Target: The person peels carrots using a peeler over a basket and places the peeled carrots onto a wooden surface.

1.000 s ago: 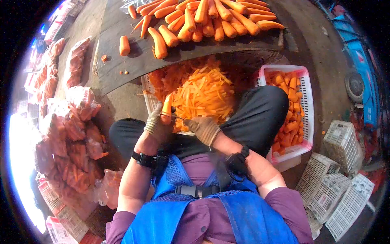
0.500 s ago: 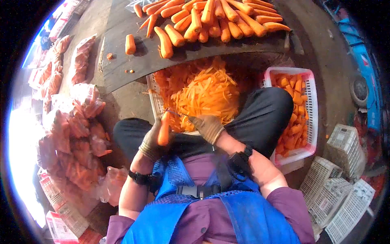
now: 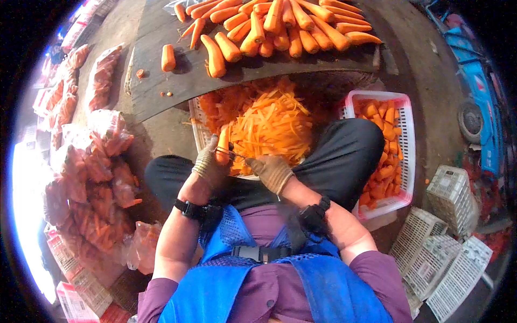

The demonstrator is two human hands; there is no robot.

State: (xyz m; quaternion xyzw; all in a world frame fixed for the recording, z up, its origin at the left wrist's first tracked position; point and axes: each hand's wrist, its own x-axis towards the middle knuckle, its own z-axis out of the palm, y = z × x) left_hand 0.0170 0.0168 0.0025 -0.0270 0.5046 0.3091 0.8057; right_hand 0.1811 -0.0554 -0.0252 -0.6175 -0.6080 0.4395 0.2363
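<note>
My left hand [image 3: 209, 166], in a knit work glove, is closed around a carrot [image 3: 222, 144] held nearly upright. My right hand [image 3: 272, 171], also gloved, grips a peeler [image 3: 237, 155] whose head lies against or just over the carrot's lower part; the handle is mostly hidden in the fingers. Just beyond both hands a heap of orange carrot peelings [image 3: 274, 121] fills a white crate [image 3: 198, 126] between my legs.
Whole carrots [image 3: 280, 27] are piled on a dark board [image 3: 156, 86] ahead. On the right stands a pink-rimmed basket [image 3: 410, 145] of carrot pieces [image 3: 385, 161]. Bagged carrots [image 3: 97, 183] lie at left. Plastic crates [image 3: 431, 264] and a blue vehicle [image 3: 476, 102] are farther right.
The carrot in my left hand has moved up and away from my body, its top now over the peelings. The peeler has gone from near its top to its lower part.
</note>
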